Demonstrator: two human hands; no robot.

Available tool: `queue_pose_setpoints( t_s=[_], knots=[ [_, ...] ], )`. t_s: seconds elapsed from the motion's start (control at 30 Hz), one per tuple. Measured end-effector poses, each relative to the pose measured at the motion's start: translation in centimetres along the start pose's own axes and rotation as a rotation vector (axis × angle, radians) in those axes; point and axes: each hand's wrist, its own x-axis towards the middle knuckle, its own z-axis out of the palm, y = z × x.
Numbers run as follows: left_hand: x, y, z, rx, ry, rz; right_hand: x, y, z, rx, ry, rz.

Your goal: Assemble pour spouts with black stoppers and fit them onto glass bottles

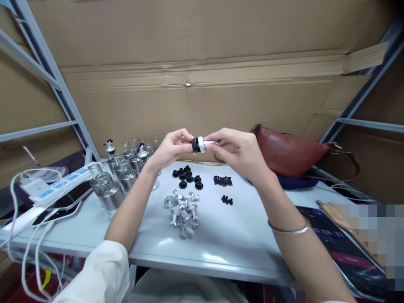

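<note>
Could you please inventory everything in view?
fitting: one, black and silver, between hands
stoppers: about nine, black, centre
spouts: heap, silver, front centre
rods: row, black, centre right
pegs: several, black, before rods
bottles: several, clear and silver, left
power strip: one, white-blue, left
devices: two, black, left
cables: several, white, left
bag: one, reddish, back right
phone: one, dark, front right
table: one, white, beneath
cardboard: uncounted, brown, behind
shelf bars: several, grey, sides
bangle: one, silver, right wrist
left hand: one, at black end
right hand: one, at silver end
</note>
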Motion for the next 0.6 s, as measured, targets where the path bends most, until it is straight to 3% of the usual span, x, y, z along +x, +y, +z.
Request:
queue_pose_setpoints(
  t_s=[0.2, 0.43, 0.6],
  knots=[
    [0.2, -0.1, 1.2, 0.037, 0.087, 0.115, 0.0, -0.5, -1.2, -0.079, -0.016, -0.036],
    [-0.2, 0.7, 2.0, 0.002, 0.068, 0.070, 0.0, -0.7, -1.6, -0.079, -0.009, -0.038],
    [-0.3, 1.3, 2.4, 0.142, 0.112, 0.161, 0.0, -1.5, -1.9, -0.090, -0.007, -0.006]
  ],
)
